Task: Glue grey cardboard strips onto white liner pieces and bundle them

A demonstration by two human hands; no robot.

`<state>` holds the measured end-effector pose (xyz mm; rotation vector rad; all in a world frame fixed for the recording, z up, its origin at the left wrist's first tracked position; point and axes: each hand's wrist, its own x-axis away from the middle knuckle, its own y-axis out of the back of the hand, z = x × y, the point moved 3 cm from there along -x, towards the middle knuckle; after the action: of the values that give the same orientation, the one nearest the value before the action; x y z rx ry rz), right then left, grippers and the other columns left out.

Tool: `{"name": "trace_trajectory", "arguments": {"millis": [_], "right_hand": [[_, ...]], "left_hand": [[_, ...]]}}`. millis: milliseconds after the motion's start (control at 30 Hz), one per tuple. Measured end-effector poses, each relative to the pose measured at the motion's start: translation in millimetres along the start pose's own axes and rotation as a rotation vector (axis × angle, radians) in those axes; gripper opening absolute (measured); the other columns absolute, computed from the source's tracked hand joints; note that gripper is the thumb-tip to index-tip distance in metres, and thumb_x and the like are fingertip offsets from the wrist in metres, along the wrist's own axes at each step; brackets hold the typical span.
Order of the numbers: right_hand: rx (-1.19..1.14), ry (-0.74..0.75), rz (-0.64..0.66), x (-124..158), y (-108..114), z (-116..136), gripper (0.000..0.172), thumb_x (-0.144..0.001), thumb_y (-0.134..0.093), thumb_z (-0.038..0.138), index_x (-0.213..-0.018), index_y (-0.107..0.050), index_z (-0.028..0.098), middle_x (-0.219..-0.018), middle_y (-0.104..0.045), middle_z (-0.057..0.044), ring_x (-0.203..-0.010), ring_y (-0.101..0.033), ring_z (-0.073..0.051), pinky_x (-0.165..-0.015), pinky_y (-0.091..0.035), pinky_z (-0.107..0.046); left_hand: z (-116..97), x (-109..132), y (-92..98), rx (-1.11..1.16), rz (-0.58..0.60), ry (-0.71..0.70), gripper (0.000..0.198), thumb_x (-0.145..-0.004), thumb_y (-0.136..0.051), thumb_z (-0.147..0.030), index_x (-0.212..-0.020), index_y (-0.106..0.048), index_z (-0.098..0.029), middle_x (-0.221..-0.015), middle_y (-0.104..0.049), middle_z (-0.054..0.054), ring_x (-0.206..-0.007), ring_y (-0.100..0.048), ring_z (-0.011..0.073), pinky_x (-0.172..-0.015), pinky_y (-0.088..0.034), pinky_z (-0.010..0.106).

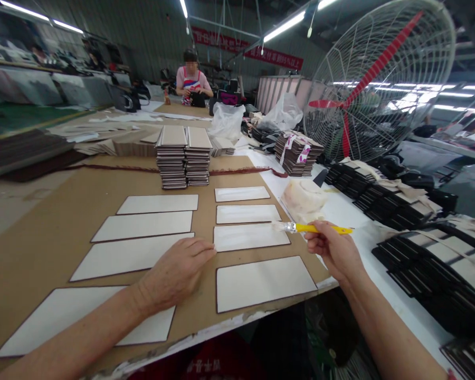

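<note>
Forearms come in from the bottom edge, one each side of the near right panel (265,282). That panel sits close to the sheet's (55,211) front edge, its right corner almost at the sheet's right edge.

Layout: eight white panels flat on the brown sheet, two columns of four with a bare strip between them. There are narrow gaps between rows, none overlapping. Wide bare sheet lies left of the left column (142,227) — most of the free room is there.

Left hand (178,272): palm down, fingers straight and together, holding nothing. It lies across the strip and covers the right end of the third left panel (122,256). Fingertips (209,252) are at the left edge of the third right panel (249,236).

Right hand (334,250): closed on the yellow handle of a brush (316,228), hanging just off the sheet's right edge over white tabletop (348,211). The brush lies level and points left, bristles at that panel's top right corner. Can't tell if they touch it.

Behind the columns are two tall stacks (184,158) of the same panels, side by side and touching. A pale wad (304,198) sits just beyond the brush. Black pieces (383,198) crowd the right side, with a big fan (376,79) behind them. Another person (192,79) works at the far end, well apart.
</note>
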<state>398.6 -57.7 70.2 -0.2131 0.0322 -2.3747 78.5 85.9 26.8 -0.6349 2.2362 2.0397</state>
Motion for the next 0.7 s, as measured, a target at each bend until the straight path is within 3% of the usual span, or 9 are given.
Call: {"name": "trace_trajectory", "arguments": {"millis": [100,167,267,367,500,700], "right_hand": [[-0.041,-0.041,0.098,18,-22,-6,0.029,-0.077,-0.072,0.038,-0.095,-0.067,0.017,-0.066,-0.069,-0.002,-0.046,-0.058,-0.011,-0.044,-0.053,-0.019],[-0.038,-0.063,0.158,31,-36,-12,0.032,-0.076,-0.073,0.042,-0.095,-0.067,0.017,-0.066,-0.069,-0.002,-0.045,-0.057,-0.011,-0.044,-0.052,-0.021],[-0.025,-0.091,0.23,48,-52,-24,0.035,-0.075,-0.075,0.046,-0.09,-0.067,0.016,-0.064,-0.069,-0.002,-0.043,-0.057,-0.011,-0.042,-0.049,-0.02],[0.0,-0.129,0.278,60,-60,-34,0.037,-0.073,-0.076,0.049,-0.085,-0.067,0.015,-0.061,-0.068,-0.002,-0.041,-0.057,-0.011,-0.04,-0.046,-0.019],[0.027,-0.178,0.291,70,-66,-46,0.039,-0.071,-0.077,0.051,-0.084,-0.066,0.016,-0.06,-0.067,-0.002,-0.04,-0.056,-0.011,-0.04,-0.046,-0.019],[0.076,-0.218,0.328,76,-74,-63,0.041,-0.073,-0.074,0.054,-0.085,-0.065,0.016,-0.061,-0.067,-0.002,-0.041,-0.057,-0.012,-0.04,-0.047,-0.02]], "left_hand": [[-24,7,25.4,0.043,0.095,-0.006,0.044,-0.086,-0.045,-0.003,-0.125,-0.059,-0.018,-0.124,-0.063,0.009,-0.117,-0.054,0.0241,-0.106,-0.045,0.045],[-43,17,31.2,0.088,0.172,-0.026,0.045,-0.087,-0.046,-0.007,-0.128,-0.058,-0.02,-0.127,-0.062,0.008,-0.117,-0.055,0.0233,-0.106,-0.045,0.043],[-67,36,23.0,0.122,0.189,-0.029,0.052,-0.085,-0.045,-0.005,-0.134,-0.054,-0.021,-0.134,-0.06,0.008,-0.12,-0.054,0.0234,-0.107,-0.045,0.042],[-78,49,5.1,0.119,0.157,-0.016,0.058,-0.083,-0.046,-0.004,-0.138,-0.049,-0.019,-0.137,-0.058,0.01,-0.122,-0.053,0.0244,-0.108,-0.046,0.043],[-80,53,-10.3,0.105,0.149,-0.029,0.054,-0.085,-0.045,-0.004,-0.138,-0.049,-0.014,-0.138,-0.057,0.011,-0.123,-0.052,0.0254,-0.108,-0.047,0.043],[-78,55,-13.2,0.093,0.146,-0.002,0.049,-0.089,-0.044,-0.006,-0.138,-0.049,-0.014,-0.138,-0.056,0.011,-0.123,-0.051,0.0256,-0.109,-0.047,0.043]]}}
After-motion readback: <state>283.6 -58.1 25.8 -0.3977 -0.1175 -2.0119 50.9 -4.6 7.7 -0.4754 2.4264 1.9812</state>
